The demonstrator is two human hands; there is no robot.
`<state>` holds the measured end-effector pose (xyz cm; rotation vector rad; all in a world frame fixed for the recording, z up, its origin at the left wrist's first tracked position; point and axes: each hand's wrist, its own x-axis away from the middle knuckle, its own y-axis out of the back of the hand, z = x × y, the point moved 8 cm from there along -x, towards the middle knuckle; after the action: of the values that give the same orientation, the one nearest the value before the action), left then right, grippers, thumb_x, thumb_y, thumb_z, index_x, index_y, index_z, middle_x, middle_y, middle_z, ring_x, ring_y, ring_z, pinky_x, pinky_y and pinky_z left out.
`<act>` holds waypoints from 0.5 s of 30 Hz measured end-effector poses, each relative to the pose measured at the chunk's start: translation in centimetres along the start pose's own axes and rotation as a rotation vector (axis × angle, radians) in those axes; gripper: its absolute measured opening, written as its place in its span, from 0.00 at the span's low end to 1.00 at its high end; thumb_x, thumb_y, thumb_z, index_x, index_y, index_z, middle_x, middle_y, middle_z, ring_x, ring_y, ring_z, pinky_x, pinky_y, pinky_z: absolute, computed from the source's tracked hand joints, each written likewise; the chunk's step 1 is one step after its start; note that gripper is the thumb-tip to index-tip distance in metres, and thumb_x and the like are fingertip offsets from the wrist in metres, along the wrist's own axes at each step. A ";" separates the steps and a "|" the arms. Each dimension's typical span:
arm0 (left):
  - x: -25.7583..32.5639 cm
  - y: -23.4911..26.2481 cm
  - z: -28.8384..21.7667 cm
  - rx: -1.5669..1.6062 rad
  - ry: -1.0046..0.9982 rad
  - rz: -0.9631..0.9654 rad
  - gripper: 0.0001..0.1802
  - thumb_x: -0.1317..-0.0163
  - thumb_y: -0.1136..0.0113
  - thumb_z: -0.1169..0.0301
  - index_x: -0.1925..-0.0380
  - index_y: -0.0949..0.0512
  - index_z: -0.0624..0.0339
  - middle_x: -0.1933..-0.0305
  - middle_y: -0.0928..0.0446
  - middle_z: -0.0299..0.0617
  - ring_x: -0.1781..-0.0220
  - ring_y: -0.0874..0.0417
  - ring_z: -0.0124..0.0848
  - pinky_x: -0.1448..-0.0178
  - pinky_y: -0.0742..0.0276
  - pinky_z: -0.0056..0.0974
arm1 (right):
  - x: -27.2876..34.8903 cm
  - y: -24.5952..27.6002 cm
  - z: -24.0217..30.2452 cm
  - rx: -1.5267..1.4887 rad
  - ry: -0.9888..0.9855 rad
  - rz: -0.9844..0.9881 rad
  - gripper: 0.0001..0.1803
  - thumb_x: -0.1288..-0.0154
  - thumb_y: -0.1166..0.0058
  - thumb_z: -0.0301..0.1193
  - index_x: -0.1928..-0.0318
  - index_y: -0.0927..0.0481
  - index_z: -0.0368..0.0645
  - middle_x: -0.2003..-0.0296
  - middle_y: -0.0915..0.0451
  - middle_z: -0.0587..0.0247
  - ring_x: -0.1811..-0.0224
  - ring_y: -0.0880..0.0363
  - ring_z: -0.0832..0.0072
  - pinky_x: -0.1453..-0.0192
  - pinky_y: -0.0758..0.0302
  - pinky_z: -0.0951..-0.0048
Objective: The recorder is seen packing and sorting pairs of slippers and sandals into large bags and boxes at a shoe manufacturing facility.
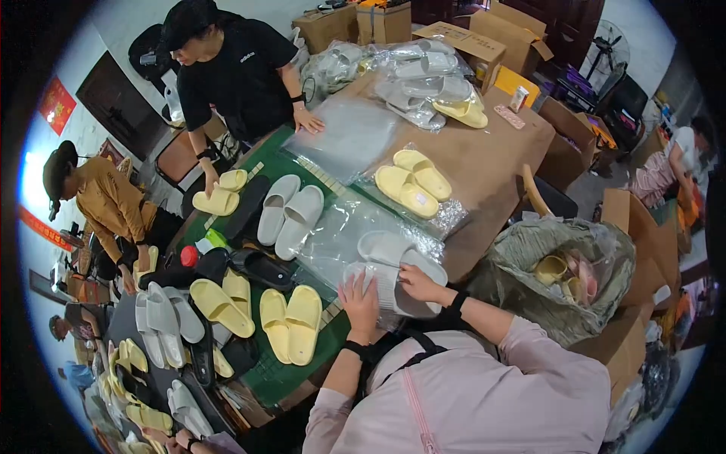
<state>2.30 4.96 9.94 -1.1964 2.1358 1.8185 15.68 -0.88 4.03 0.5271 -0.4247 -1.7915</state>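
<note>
At the table's near edge lies a pair of pale grey slippers (420, 263), partly over a see-through plastic bag (340, 234). My left hand (359, 304) rests on the ribbed strap of the left slipper, fingers stretched out. My right hand (420, 284) is closed on the right slipper, with its fingertips at the inner edge; part of the grip is hidden. Left of my hands stands a pair of yellow slippers (290, 324). Another grey pair (290, 216) sits beyond it. A second yellow pair (413, 183) lies on plastic farther back.
Across the table a person in black touches a stack of plastic bags (352, 136) and a yellow slipper (217, 201). Bagged slippers (427, 76) pile up at the back. A large lined sack (522, 272) stands at my right, beside cardboard boxes (643, 242).
</note>
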 end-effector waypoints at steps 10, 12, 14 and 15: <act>-1.7 2.5 -2.8 0.208 0.032 -0.036 0.13 0.47 0.42 0.77 0.60 0.20 0.57 0.49 0.28 0.47 0.45 0.31 0.49 0.42 0.37 0.51 | -2.2 -2.5 -3.4 -0.079 -0.086 -0.149 0.17 0.37 0.58 0.29 0.48 0.32 0.37 0.42 0.42 0.40 0.38 0.46 0.47 0.33 0.49 0.59; -1.8 3.3 -2.9 0.261 0.055 -0.059 0.13 0.48 0.41 0.78 0.60 0.20 0.58 0.50 0.28 0.48 0.46 0.31 0.49 0.43 0.36 0.50 | -2.4 -1.8 -2.5 -0.174 -0.091 -0.244 0.19 0.31 0.61 0.36 0.47 0.33 0.35 0.45 0.39 0.43 0.38 0.46 0.51 0.34 0.49 0.60; -1.8 4.1 -2.8 0.277 0.074 -0.104 0.13 0.49 0.41 0.78 0.61 0.20 0.59 0.53 0.28 0.48 0.48 0.30 0.48 0.44 0.35 0.47 | -2.9 -1.1 -0.5 -0.176 -0.044 -0.248 0.18 0.32 0.61 0.36 0.49 0.31 0.36 0.44 0.38 0.43 0.39 0.45 0.47 0.34 0.49 0.58; -1.7 4.3 -2.8 0.276 0.074 -0.103 0.13 0.49 0.41 0.78 0.61 0.20 0.59 0.53 0.28 0.48 0.48 0.30 0.48 0.44 0.35 0.47 | -3.0 -0.6 0.6 -0.177 0.001 -0.255 0.17 0.34 0.61 0.35 0.51 0.30 0.37 0.44 0.37 0.42 0.40 0.43 0.43 0.35 0.49 0.56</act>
<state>1.99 3.27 15.07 -1.2944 2.2264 1.4027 15.55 2.22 4.63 0.4733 -0.2010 -2.0505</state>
